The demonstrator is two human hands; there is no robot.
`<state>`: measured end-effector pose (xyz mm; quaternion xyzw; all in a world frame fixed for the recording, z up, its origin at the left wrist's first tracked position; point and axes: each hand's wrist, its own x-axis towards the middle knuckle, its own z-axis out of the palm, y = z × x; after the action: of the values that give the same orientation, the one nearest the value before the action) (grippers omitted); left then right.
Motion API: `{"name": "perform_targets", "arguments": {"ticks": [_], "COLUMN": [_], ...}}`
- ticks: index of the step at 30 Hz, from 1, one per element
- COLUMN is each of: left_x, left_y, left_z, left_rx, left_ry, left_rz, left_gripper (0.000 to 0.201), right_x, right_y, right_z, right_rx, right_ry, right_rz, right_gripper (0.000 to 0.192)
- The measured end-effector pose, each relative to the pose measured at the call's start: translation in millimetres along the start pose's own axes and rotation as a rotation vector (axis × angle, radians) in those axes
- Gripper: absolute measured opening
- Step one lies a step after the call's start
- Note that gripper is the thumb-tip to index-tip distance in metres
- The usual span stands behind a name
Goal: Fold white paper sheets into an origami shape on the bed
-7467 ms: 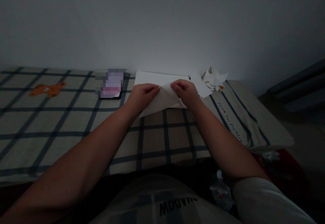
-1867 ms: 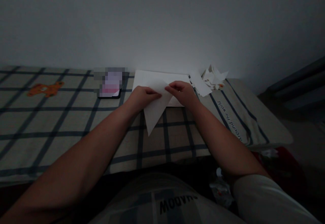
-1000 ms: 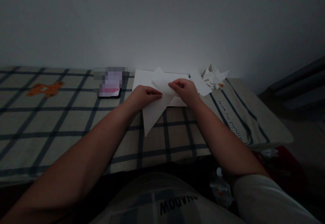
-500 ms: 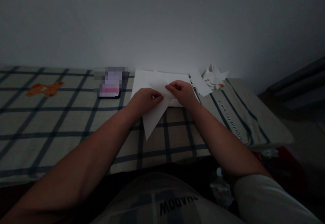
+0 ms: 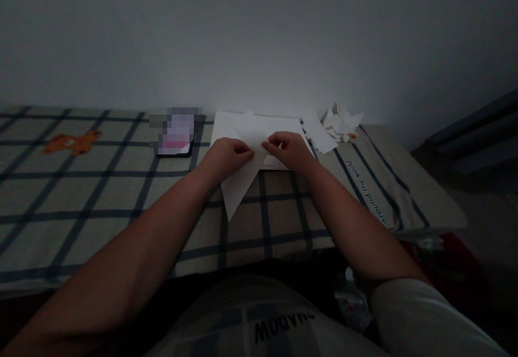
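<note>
Head view: the left hand [image 5: 229,154] pinches a white sheet [image 5: 238,192] between thumb and fingers, and the right hand [image 5: 292,150] grips its right edge, fingertips near the left's. The sheet is folded or bent, one corner pointing toward the person over the cloth [image 5: 101,195], its upper end over white paper [image 5: 224,125] by the wall. Slips [image 5: 321,136] lie just right of that paper, and folded papers [image 5: 342,122] heap beside them.

The cloth has a dark check on a pale ground, with stripes and "Around the world" lettering [image 5: 366,189] at its right end. Behind rises a plain grey wall [image 5: 259,38]; the room is dim. Below the right edge sits something red [image 5: 465,270], and nearer the person something clear [image 5: 352,303], too dark to name.

Counted: two hands, one held sheet, one phone [image 5: 176,135], one orange figure [image 5: 73,142] far left; the folded papers overlap too much to number.
</note>
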<state>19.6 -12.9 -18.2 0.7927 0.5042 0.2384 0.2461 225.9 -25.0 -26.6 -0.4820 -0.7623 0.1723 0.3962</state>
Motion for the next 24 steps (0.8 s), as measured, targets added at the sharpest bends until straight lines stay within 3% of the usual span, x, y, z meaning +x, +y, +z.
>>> {"name": "perform_targets", "arguments": {"ticks": [11,24], "left_x": [-1.8,-0.8], "left_y": [0.4,0.2], "left_z": [2.1,-0.8], "left_rx": [-0.023,-0.028], "left_ry": [-0.045,-0.092], "left_rz": [0.037,0.05], "left_gripper": [0.028,0.027], "right_x": [-0.3,2.3], "right_y": [1.9,5.0], "right_z": [1.4,1.4], "right_rx": [0.06,-0.024], "right_ry": [0.02,0.061], "right_rz": [-0.02,0.028], "right_gripper": [0.032,0.029]}}
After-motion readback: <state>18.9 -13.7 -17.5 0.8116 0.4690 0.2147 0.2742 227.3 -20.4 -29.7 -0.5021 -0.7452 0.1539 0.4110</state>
